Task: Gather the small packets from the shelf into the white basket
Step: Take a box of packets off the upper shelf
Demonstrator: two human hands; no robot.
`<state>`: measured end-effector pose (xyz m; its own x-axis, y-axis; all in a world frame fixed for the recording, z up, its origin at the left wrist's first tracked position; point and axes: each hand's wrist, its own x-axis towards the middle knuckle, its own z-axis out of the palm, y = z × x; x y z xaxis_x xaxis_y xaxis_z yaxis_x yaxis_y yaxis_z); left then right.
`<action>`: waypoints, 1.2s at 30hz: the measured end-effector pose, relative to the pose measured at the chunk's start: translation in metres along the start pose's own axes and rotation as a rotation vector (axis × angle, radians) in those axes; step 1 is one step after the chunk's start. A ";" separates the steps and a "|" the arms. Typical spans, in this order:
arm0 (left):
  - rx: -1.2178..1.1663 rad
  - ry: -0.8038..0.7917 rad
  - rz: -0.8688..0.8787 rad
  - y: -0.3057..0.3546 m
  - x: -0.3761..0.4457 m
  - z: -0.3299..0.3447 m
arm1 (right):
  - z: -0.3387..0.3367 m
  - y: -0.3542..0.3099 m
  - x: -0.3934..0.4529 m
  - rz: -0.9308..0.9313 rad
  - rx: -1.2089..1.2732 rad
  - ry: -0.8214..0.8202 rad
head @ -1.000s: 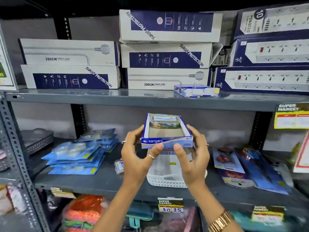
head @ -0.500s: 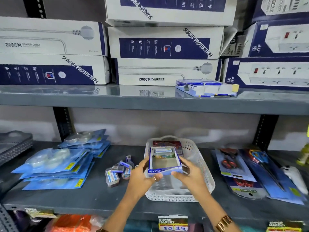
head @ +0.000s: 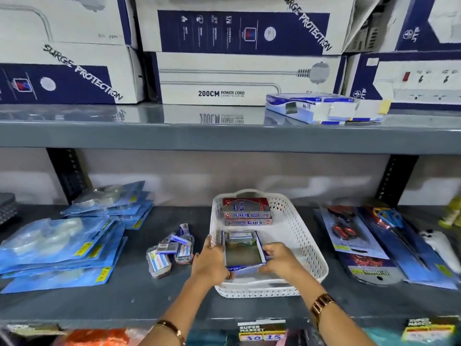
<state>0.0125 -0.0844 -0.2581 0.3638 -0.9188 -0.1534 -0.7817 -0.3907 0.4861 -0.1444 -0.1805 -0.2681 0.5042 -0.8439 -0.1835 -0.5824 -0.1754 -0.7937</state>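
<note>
Packets (head: 172, 253), small ones, lie loose on shelf (head: 139, 290) just left of white basket (head: 299, 236). My left hand (head: 209, 260) and right hand (head: 279, 259) grip opposite sides of blue open box (head: 243, 255), fingers curled on its edges, box low inside basket w/ a few packets in its far end. Red boxes (head: 245, 212) stacked at basket's back. Scissors packs (head: 349, 236) lie right.

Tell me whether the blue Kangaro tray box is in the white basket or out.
In. The blue open-top Kangaro cardboard box sits inside the white perforated plastic basket, both hands gripping its sides.
</note>
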 end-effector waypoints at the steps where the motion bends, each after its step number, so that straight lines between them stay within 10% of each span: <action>1: 0.067 -0.010 -0.010 0.003 -0.001 0.000 | 0.002 0.001 0.001 0.031 -0.060 -0.008; 10: 0.128 0.050 0.018 0.014 -0.010 -0.009 | -0.004 -0.011 -0.018 0.000 -0.157 0.246; 16: -0.075 0.617 0.258 0.048 -0.051 -0.038 | -0.035 -0.050 -0.068 -0.367 0.056 0.890; 23: -0.063 1.079 0.646 0.118 -0.106 -0.085 | -0.092 -0.109 -0.136 -0.820 0.186 1.265; 29: -0.069 1.212 0.743 0.170 -0.130 -0.125 | -0.146 -0.138 -0.164 -0.899 0.089 1.271; 36: -0.119 0.930 0.609 0.205 -0.121 -0.165 | -0.202 -0.153 -0.158 -0.690 0.014 0.900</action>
<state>-0.1077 -0.0437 0.0020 0.2132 -0.5349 0.8176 -0.9231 0.1639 0.3479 -0.2636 -0.1230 -0.0008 0.0695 -0.6279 0.7752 -0.3477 -0.7436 -0.5711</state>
